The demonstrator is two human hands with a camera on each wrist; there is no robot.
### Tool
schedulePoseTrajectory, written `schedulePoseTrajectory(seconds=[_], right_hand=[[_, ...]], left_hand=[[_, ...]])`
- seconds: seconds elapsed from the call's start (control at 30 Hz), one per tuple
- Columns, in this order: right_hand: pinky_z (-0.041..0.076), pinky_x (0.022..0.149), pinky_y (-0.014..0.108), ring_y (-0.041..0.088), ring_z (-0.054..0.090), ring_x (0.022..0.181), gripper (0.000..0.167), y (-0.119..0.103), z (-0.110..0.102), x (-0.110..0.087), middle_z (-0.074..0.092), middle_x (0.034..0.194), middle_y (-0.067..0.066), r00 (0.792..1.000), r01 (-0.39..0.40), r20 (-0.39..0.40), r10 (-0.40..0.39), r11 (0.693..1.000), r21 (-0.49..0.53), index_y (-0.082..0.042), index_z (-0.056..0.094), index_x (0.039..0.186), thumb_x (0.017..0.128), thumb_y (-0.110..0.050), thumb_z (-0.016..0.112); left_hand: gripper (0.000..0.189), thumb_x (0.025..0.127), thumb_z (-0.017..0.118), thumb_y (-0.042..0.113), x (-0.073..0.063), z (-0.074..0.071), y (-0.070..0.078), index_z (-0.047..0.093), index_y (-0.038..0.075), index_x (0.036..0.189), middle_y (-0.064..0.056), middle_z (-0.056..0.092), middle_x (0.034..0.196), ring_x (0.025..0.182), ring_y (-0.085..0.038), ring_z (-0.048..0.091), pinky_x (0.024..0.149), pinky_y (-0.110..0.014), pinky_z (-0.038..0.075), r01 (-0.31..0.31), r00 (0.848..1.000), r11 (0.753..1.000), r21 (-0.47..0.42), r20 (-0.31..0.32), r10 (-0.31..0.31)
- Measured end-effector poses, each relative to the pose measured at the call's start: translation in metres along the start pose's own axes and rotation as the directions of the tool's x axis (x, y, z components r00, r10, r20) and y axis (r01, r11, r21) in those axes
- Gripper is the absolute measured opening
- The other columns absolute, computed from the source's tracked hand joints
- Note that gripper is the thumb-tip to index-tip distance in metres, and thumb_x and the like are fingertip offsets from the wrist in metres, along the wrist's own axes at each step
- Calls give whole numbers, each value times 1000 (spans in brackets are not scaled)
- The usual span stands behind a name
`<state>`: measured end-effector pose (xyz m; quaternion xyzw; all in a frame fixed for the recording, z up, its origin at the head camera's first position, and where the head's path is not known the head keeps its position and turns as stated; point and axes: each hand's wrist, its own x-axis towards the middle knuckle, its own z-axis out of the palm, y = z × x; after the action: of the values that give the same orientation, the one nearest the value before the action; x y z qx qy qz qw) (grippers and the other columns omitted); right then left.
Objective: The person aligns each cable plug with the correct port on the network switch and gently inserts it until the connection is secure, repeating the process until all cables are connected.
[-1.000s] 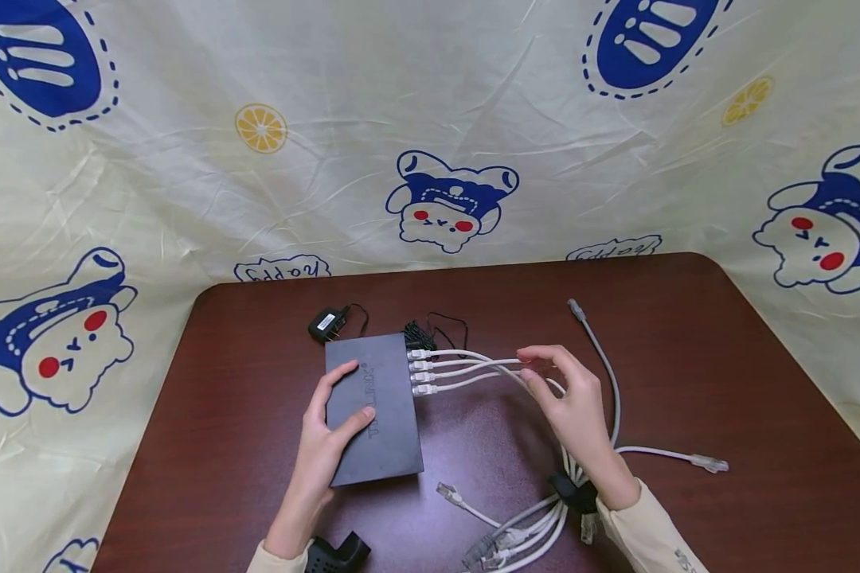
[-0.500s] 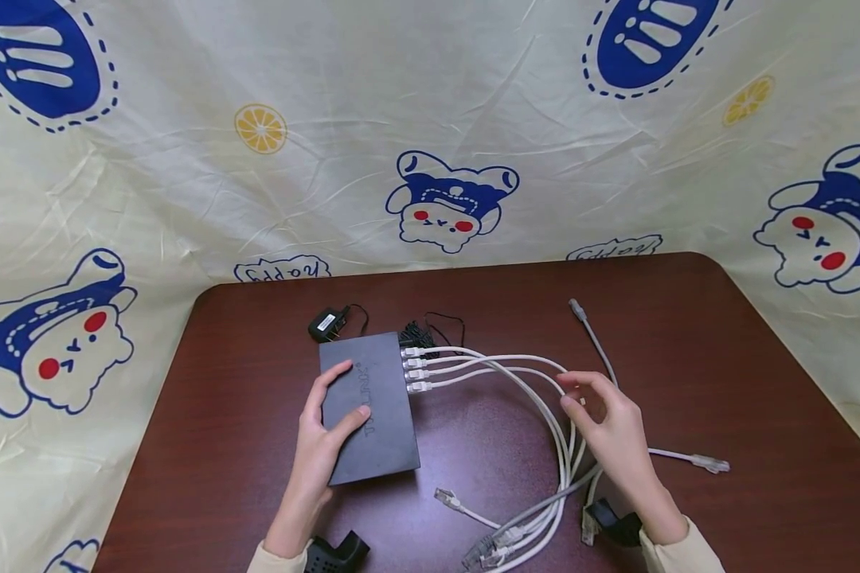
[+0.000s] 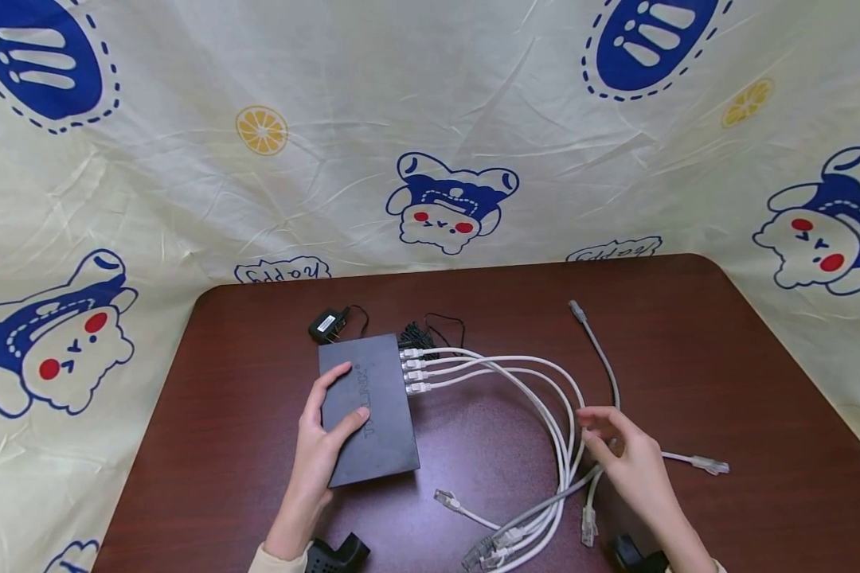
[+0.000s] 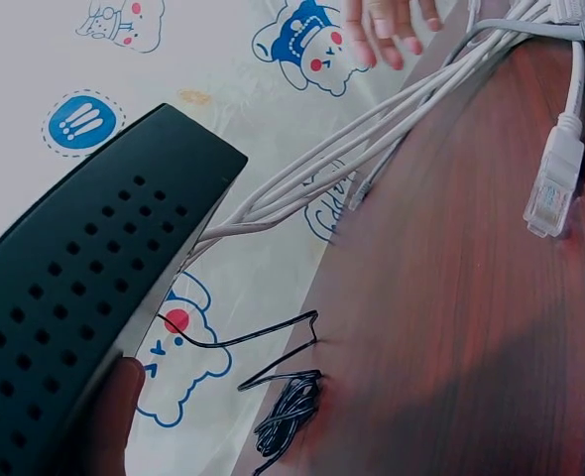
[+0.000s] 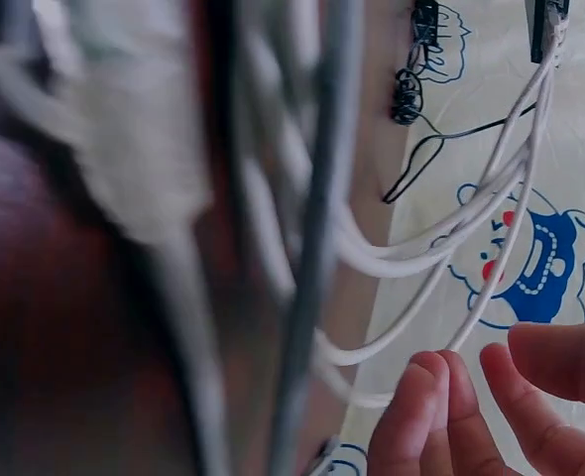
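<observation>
While the left hand (image 3: 321, 436) grasps a flat dark-grey box (image 3: 387, 430) toward the brown table's (image 3: 745, 358) left edge, the released right hand (image 3: 634, 459) hovers beside white cables (image 3: 564, 469).

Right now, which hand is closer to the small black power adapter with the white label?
Left. The left hand grips the flat dark-grey rectangular box, just short of the adapter; the right hand is well off to the right, by the looped white cables.
</observation>
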<state>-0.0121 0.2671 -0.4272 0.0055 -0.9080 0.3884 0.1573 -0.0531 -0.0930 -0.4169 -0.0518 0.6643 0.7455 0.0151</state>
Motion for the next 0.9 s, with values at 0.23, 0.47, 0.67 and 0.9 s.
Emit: schedulePoseTrajectory(seconds=[0.23, 0.47, 0.67, 0.9], right_hand=[[44, 50, 22, 5, 58, 66, 22, 8, 2, -12, 67, 87, 9, 998, -38, 44, 38, 999, 11, -2, 66, 102, 82, 7, 65], [49, 51, 25, 5, 60, 69, 23, 13, 5, -18, 67, 89, 8, 993, -68, 94, 68, 998, 0, -2, 66, 104, 83, 8, 64], [44, 61, 31, 5, 60, 73, 26, 14, 3, -19, 67, 88, 0, 995, 28, 97, -18, 994, -101, -6, 66, 105, 81, 5, 68], [46, 63, 30, 6, 62, 75, 30, 13, 1, -22, 66, 91, 0, 991, -3, 135, 16, 995, -96, -7, 64, 110, 83, 6, 66]], left_hand=[[58, 86, 68, 6, 0, -1, 0, 49, 26, 136, -5, 44, 131, 109, -24, 45, 87, -43, 38, -11, 1000, 1000, 22, -4, 11], [57, 86, 69, 8, 0, -2, 0, 48, 26, 137, -2, 40, 138, 114, -24, 41, 91, -44, 32, -15, 1000, 998, 55, -16, 16], [57, 87, 68, 8, 0, -3, -1, 49, 29, 136, -1, 41, 135, 112, -22, 42, 89, -43, 34, -9, 1000, 999, 50, -19, 10], [57, 87, 68, 8, -1, -3, -2, 48, 28, 137, -3, 40, 137, 113, -23, 41, 89, -43, 34, 2, 1000, 998, 57, -17, -1]])
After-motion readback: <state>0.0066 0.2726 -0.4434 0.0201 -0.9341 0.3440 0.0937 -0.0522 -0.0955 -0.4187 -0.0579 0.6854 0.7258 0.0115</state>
